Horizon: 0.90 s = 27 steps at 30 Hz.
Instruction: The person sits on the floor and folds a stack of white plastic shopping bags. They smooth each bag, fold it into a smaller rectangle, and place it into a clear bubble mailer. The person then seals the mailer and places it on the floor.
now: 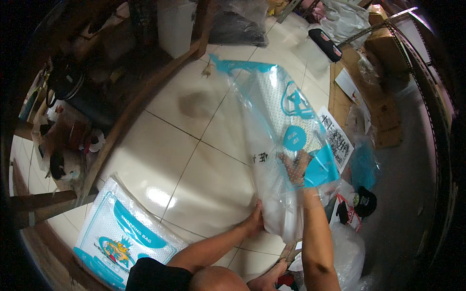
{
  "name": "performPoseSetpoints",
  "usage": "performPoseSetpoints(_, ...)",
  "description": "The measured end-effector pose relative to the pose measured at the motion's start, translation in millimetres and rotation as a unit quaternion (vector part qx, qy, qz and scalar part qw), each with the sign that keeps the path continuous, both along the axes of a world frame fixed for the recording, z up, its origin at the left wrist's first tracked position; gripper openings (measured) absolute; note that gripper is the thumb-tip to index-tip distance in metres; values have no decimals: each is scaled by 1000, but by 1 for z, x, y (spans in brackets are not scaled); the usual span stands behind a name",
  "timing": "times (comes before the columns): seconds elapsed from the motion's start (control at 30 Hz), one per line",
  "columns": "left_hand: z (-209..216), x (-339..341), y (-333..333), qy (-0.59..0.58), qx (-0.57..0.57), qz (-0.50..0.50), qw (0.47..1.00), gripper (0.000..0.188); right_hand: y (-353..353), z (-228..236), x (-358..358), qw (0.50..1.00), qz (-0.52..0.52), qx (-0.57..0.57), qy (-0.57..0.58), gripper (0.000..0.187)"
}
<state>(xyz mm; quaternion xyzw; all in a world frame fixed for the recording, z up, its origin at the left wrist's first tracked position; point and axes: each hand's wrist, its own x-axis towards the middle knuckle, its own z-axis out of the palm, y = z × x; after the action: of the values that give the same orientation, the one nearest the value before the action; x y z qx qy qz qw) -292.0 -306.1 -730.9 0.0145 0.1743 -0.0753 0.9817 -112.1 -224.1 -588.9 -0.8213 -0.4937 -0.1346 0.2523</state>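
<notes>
A large clear plastic bag (252,109) with turquoise printing spreads over the floor in front of me, with a whitish plastic-wrapped bundle (276,213) at its near end. My left hand (255,220) grips the bundle's lower left edge; its fingertips are partly hidden. Through the clear film I see my right hand (296,167), its fingers spread against the bundle beside a turquoise patch. Whether that hand is inside the bag or under a fold, I cannot tell. At the lower left lies a flat stack of white and turquoise printed bags (128,237).
Pale floor tiles (174,140) surround the bag. A wooden frame (145,92) runs along the left. To the right are flattened cardboard (383,121), a printed sheet (336,140), a black cap (365,201) and crumpled clear plastic (347,252). A black pouch (325,44) sits farther back.
</notes>
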Motion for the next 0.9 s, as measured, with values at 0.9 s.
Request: performPoseSetpoints(0.9, 20, -11, 13, 182, -53, 128, 974, 41, 81, -13, 2, 969, -8, -192, 156, 43)
